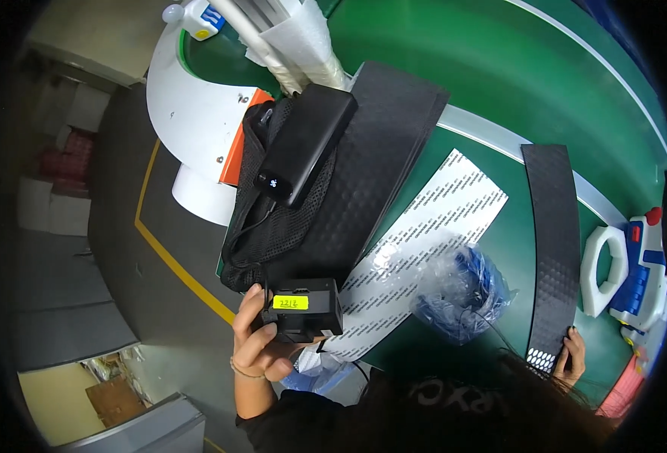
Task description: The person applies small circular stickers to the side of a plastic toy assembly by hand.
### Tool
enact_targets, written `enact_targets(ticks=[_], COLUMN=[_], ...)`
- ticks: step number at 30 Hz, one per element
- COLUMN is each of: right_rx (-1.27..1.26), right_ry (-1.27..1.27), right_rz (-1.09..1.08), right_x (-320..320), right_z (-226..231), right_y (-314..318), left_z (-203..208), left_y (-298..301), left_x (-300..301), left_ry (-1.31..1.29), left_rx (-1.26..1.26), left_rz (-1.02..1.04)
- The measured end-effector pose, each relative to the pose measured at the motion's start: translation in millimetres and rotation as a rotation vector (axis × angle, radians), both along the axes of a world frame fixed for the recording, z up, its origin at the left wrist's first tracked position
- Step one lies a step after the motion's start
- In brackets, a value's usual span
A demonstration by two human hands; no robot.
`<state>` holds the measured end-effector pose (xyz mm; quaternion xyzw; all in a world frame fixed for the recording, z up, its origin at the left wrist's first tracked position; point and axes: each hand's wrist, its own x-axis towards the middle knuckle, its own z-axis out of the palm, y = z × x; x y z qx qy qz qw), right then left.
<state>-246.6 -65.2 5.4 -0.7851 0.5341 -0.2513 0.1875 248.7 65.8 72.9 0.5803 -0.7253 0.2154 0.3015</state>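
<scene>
My left hand is closed round a small black box with a yellow label, at the lower middle. A thin black cable runs up from beside it toward a black mesh pouch. On that pouch lies a black power bank with a small lit display. At the right, my right hand grips the near end of a long black strip, its fingers at the right edge. White ovals mark the strip's near end. Part of the right hand is hidden by dark hair.
Black textured sheets lie under the pouch. Beside them are a white printed sheet and a blue roll in clear plastic. A white ring and a blue-white toy gun sit at the right, on the green table.
</scene>
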Motion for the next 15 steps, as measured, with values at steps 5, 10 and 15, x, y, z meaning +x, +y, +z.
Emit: enact_targets(ticks=[5, 10, 15], right_rx=[0.006, -0.008, -0.011], right_ry=[-0.003, -0.024, -0.027], right_rz=[0.011, 0.028, 0.012], right_x=[5, 11, 9], right_z=[5, 6, 4], right_y=[-4, -6, -5], left_z=[7, 9, 0], left_y=[5, 1, 0], left_x=[-1, -2, 1], left_ry=[0.106, 0.050, -0.001], left_rx=[0.116, 0.116, 0.034], left_rz=[0.003, 0.030, -0.012])
